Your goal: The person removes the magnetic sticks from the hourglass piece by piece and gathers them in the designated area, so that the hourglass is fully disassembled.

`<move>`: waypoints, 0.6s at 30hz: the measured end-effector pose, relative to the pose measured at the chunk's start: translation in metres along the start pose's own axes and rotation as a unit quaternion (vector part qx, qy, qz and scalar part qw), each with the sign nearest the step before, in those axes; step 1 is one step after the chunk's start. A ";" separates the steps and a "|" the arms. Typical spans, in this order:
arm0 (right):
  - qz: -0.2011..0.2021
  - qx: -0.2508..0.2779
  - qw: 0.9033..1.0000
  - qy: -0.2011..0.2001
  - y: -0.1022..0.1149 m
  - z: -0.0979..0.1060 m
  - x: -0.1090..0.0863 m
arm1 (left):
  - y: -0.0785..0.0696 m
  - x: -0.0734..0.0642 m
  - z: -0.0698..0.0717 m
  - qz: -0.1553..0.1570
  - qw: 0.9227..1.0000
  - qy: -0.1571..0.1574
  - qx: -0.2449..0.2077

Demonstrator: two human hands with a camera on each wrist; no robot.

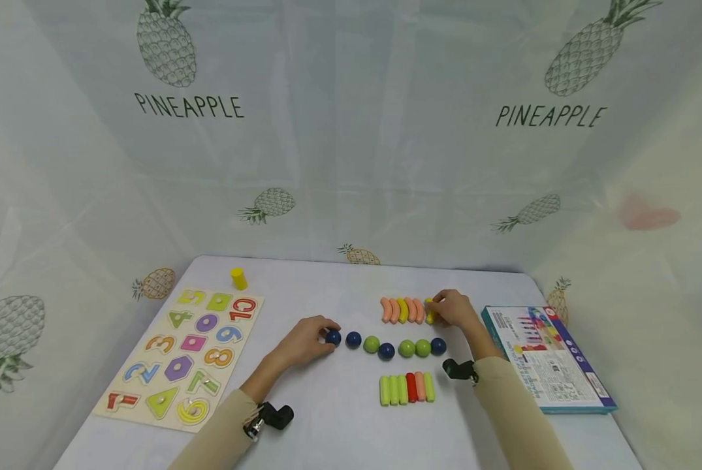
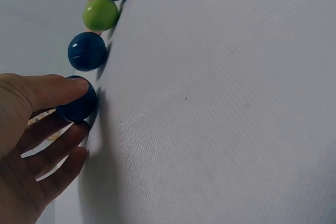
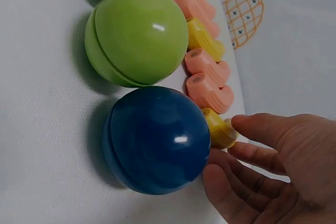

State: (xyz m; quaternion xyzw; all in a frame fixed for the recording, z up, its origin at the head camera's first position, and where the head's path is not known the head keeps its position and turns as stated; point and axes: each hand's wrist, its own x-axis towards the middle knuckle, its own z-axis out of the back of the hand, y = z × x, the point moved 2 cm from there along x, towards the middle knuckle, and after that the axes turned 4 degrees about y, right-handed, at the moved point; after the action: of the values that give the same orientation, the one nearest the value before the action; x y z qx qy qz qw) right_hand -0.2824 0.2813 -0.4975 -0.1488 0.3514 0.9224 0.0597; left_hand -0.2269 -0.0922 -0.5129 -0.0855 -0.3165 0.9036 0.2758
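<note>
My left hand [image 1: 307, 341] pinches a dark blue ball [image 2: 79, 103] at the left end of a row of blue and green balls; the thumb lies over it and the fingers are beneath. At the right end of a row of curved pieces, my right hand [image 1: 453, 308] holds a yellow curved piece [image 3: 223, 132] between thumb and fingers. Left of that piece lie several pink curved pieces [image 3: 210, 93] and another yellow one [image 1: 403, 310]. In the right wrist view a blue ball [image 3: 160, 140] and a green ball [image 3: 139, 35] fill the foreground.
Nearer the front lies a row of short sticks [image 1: 394, 390], green, red and pink. A number and shape puzzle board [image 1: 171, 359] is at the left, with a yellow cylinder [image 1: 239, 279] behind it. A flat box [image 1: 553, 359] lies at the right, by the right forearm.
</note>
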 end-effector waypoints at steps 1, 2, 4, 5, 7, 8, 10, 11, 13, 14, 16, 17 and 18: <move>0.001 0.002 1.000 0.000 0.000 -0.001 0.000 | 0.000 0.000 0.000 0.001 1.000 0.001 0.000; 0.002 0.003 1.000 0.000 0.000 -0.001 0.000 | -0.001 0.000 0.000 0.002 1.000 0.001 -0.001; 0.008 0.006 1.000 0.001 0.001 -0.003 -0.001 | -0.001 0.000 -0.001 0.003 1.000 0.002 -0.002; 0.012 0.005 1.000 0.001 0.001 -0.003 -0.001 | -0.001 0.000 -0.001 0.004 1.000 0.003 -0.001; 0.020 0.006 1.000 0.001 0.001 -0.004 -0.001 | -0.001 0.000 -0.001 0.008 1.000 0.004 0.001; 0.025 0.007 1.000 0.001 0.001 -0.005 -0.001 | -0.001 0.000 -0.001 0.008 1.000 0.004 0.002; 0.034 0.009 0.999 0.002 0.002 -0.006 -0.001 | 0.000 0.000 -0.001 0.009 1.000 0.004 0.003; 0.036 0.009 0.999 0.001 0.002 -0.006 -0.001 | 0.000 0.000 -0.002 0.010 1.000 0.004 0.003; 0.041 0.010 0.999 0.002 0.002 -0.007 -0.002 | 0.001 0.000 -0.002 0.009 1.000 0.004 0.001; 0.043 0.009 0.999 0.001 0.002 -0.008 -0.002 | 0.001 0.000 -0.002 0.008 1.000 0.004 0.000; 0.046 0.005 0.999 0.002 0.002 -0.009 -0.002 | 0.002 0.000 -0.003 0.008 1.000 0.006 -0.003; 0.046 0.003 0.999 0.003 0.002 -0.009 -0.003 | 0.002 0.000 -0.003 0.007 1.000 0.006 -0.005; 0.046 0.001 0.999 0.002 0.002 -0.010 -0.003 | 0.003 0.000 -0.003 0.006 1.000 0.007 -0.005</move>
State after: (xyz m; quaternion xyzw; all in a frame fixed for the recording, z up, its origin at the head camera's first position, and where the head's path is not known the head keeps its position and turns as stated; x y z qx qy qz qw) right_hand -0.2777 0.2734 -0.5021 -0.1345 0.3587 0.9236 0.0160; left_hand -0.2266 -0.0924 -0.5170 -0.0951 -0.3188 0.9031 0.2717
